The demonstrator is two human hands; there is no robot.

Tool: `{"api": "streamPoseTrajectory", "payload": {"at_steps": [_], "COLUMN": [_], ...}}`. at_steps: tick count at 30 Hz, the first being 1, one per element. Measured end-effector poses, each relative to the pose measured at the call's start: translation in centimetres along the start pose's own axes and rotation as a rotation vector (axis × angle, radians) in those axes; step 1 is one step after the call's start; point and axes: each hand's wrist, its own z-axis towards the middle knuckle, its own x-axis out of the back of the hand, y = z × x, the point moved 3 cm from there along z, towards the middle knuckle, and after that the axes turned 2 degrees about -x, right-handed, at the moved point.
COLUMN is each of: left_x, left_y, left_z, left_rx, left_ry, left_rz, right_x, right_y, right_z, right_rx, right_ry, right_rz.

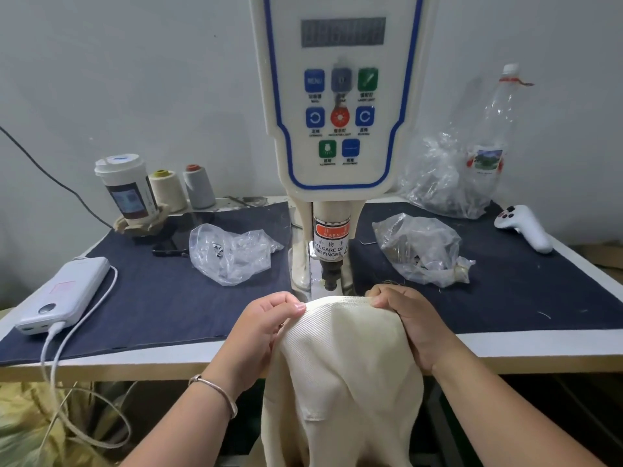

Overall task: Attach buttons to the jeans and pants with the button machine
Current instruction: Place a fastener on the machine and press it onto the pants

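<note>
Cream ribbed pants (340, 358) hang off the desk (505, 352) edge, their top hem pinched taut by the left hand (269, 326) and right hand (409, 318) just before the button machine (332, 264), so the grip should probably stay well clear of the punch.

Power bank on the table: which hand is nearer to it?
Left. The left hand grips the cream pants to the right of the power bank; the right hand grips them farther right.
</note>
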Motion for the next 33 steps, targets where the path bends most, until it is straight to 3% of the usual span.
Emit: {"api": "streamPoseTrajectory", "payload": {"at_steps": [33], "left_x": [0.14], "left_y": [-0.11], "left_z": [0.36], "left_rx": [-0.021], "left_ry": [-0.043], "left_rz": [-0.038], "right_x": [0.12], "right_y": [0.79], "right_z": [0.42], "right_rx": [-0.030], "right_ry": [-0.038], "right_rz": [0.087]}}
